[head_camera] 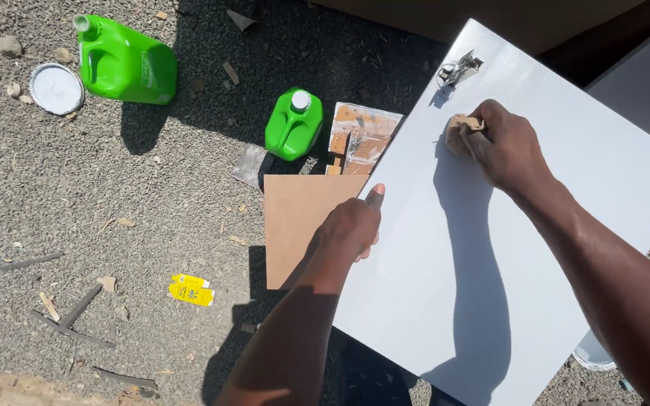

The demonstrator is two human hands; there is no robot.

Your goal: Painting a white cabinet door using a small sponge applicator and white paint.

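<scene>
A large white panel (pixel 490 248) lies tilted across the right of the view. My left hand (pixel 351 225) grips its left edge, thumb on top of the white face. My right hand (pixel 502 146) presses a small tan pad of sandpaper (pixel 462 124) against the panel near its far corner. A metal hinge (pixel 459 69) is fixed on the panel just beyond the pad.
Gravel ground lies to the left. On it are a large green jug (pixel 126 64), a small green jug (pixel 293 124), a white lid (pixel 56 88), a brown board (pixel 299 225), wood offcuts (pixel 361 135), a yellow carton (pixel 191 291) and scattered sticks.
</scene>
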